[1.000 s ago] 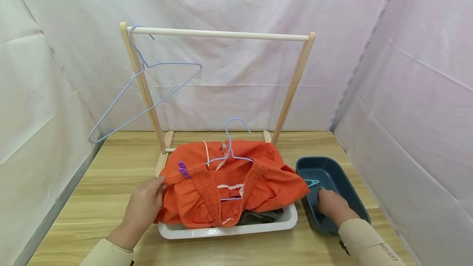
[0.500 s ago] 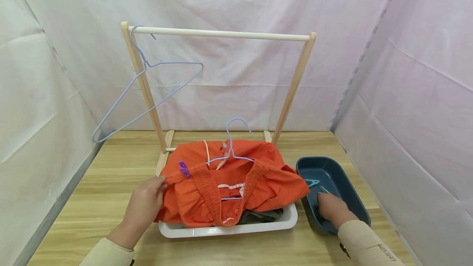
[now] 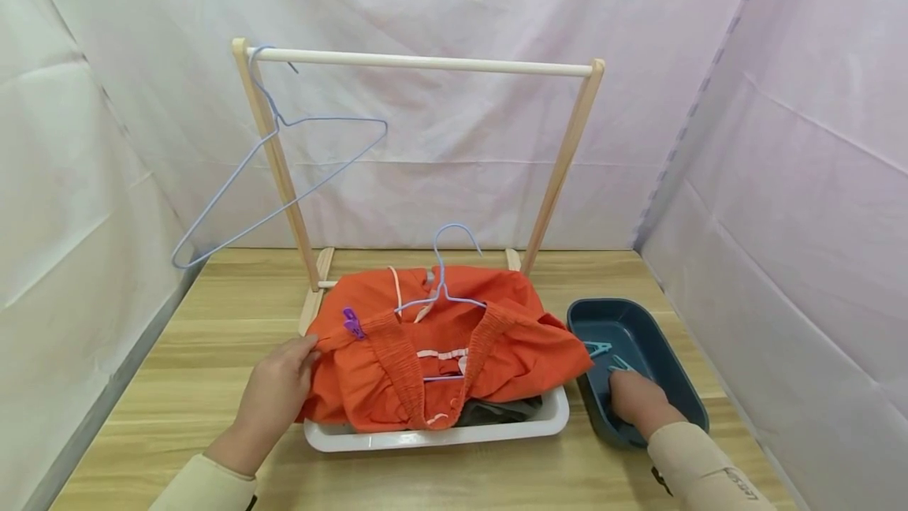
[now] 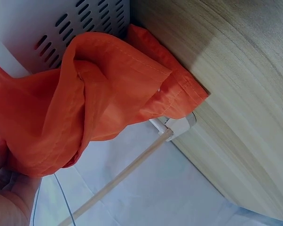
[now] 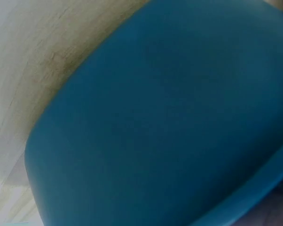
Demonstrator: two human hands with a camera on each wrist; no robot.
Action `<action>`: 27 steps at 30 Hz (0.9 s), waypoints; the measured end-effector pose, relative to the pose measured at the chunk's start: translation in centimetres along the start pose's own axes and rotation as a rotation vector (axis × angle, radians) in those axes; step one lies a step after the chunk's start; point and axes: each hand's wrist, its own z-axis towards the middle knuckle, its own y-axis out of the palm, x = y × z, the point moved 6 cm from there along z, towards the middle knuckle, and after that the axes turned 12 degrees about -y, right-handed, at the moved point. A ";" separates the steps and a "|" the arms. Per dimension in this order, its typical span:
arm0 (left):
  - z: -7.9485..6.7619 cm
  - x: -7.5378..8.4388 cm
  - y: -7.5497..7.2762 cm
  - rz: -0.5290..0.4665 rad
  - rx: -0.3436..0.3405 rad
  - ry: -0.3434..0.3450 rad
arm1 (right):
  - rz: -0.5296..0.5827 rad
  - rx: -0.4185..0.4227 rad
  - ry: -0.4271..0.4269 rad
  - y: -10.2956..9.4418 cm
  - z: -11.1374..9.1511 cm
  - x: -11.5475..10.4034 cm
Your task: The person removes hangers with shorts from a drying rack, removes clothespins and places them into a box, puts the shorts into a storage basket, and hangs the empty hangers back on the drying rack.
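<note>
An orange garment with a gathered elastic band lies heaped over a white basket. A light-blue wire hanger pokes up out of its opening, and a purple clothespin is clipped near the band's left part. My left hand pinches the garment's left edge; in the left wrist view the cloth hangs from the fingers. Down inside a dark blue bin, my right hand touches or nearly touches a teal clothespin. Its fingertips are hidden. Another teal clothespin lies in the bin.
Behind the basket stands a wooden rack with a white rail. A second light-blue hanger hangs at its left end. Dark cloth shows in the basket under the orange garment. White fabric walls enclose the wooden table.
My right hand stays low in the bin, shifting only slightly, and more of the teal clothespin shows by its fingers. My left hand keeps its hold on the garment's edge.
</note>
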 end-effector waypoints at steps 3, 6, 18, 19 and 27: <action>0.0 0.0 0.0 -0.004 0.003 0.001 | 0.004 -0.006 -0.001 0.0 0.0 0.0; 0.0 0.0 -0.1 -0.001 0.005 0.006 | 0.016 -0.019 0.002 -0.3 -0.1 0.1; -0.2 0.0 -0.3 0.027 0.002 0.059 | 0.051 0.143 -0.015 -6.3 -1.5 -1.0; -0.1 0.0 -0.3 0.028 0.002 0.061 | 0.059 0.159 -0.023 -6.7 -1.5 -1.3; 0.2 0.2 -0.3 0.010 -0.032 0.045 | 0.046 0.256 -0.076 -9.7 -2.3 -4.7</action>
